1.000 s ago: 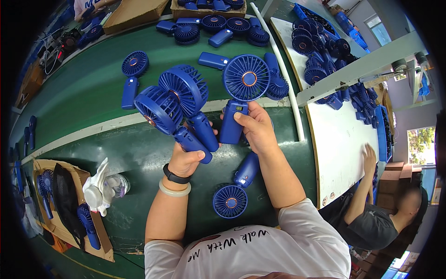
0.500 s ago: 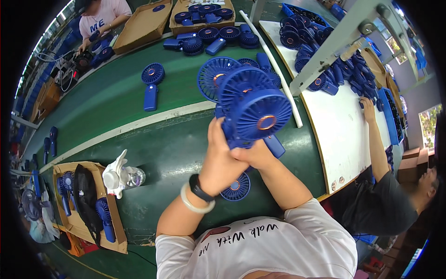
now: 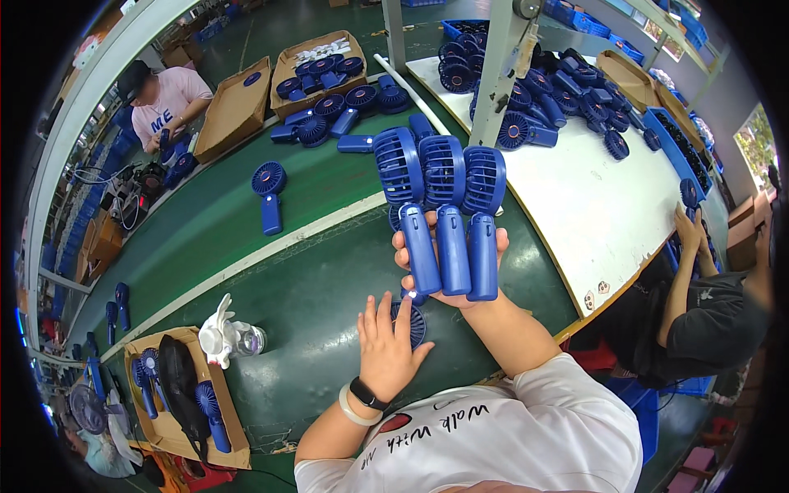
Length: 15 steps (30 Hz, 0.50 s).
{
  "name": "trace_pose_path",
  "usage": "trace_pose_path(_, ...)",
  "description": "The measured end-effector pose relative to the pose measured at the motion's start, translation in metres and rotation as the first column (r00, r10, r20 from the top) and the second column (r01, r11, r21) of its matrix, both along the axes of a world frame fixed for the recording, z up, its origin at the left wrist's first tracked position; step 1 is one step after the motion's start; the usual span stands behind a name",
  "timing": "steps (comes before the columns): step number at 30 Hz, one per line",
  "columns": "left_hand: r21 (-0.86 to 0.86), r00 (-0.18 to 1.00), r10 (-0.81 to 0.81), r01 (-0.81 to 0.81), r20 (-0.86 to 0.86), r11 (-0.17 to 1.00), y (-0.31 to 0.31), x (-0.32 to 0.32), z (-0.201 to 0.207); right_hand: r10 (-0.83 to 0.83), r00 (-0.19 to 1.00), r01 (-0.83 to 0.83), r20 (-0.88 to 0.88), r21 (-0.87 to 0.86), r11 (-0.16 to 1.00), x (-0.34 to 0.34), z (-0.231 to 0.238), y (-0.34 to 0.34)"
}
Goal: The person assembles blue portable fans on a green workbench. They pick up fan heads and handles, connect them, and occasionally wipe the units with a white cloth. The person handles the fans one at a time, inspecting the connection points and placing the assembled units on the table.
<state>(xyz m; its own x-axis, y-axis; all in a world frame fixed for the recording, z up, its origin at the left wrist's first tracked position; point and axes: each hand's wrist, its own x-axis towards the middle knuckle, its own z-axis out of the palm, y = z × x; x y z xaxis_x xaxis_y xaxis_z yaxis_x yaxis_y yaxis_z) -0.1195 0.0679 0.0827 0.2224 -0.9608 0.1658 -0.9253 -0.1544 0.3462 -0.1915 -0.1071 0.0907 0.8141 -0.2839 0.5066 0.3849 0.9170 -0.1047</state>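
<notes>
Three blue handheld fans [image 3: 453, 255] stand side by side in my right hand [image 3: 454, 301], heads up and handles turned toward me. Its fingers wrap round them from behind, partly hidden by the handles. My left hand [image 3: 386, 341], wearing a black band and a pale bangle, lies with fingers spread beside another blue fan [image 3: 417, 324] on the green table [image 3: 320, 329]. That fan is partly covered by the hand; whether they touch I cannot tell.
One blue fan [image 3: 269, 197] lies on the green belt [image 3: 205, 205]. A rabbit-shaped white item [image 3: 218, 330] stands left, near a cardboard tray [image 3: 234, 423] of fans. Fans pile on a white board [image 3: 542, 205] behind a metal post [image 3: 496, 82]. Two people work nearby.
The fans, earlier clasped in both hands with their round faces showing, are now lined up in my right hand alone. My left hand has let go and moved down toward the fan on the table.
</notes>
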Motion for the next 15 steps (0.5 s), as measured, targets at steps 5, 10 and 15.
trace_pose_path(5,0.029,0.996,-0.030,0.028,0.080,0.999,0.013,0.022,-0.014,-0.007,1.000,0.007,-0.012,-0.007,1.000,-0.009,-0.002,0.000)
trace_pose_path(10,-0.138,0.879,0.382,-0.357,0.285,0.924,0.016,0.058,-0.016,-0.012,0.997,0.012,0.073,0.000,1.000,-0.014,-0.001,-0.004)
trace_pose_path(15,-0.219,0.950,0.278,-0.244,0.141,0.945,0.003,0.039,-0.015,-0.181,0.978,0.168,-0.103,-0.121,0.978,-0.023,0.008,-0.008)
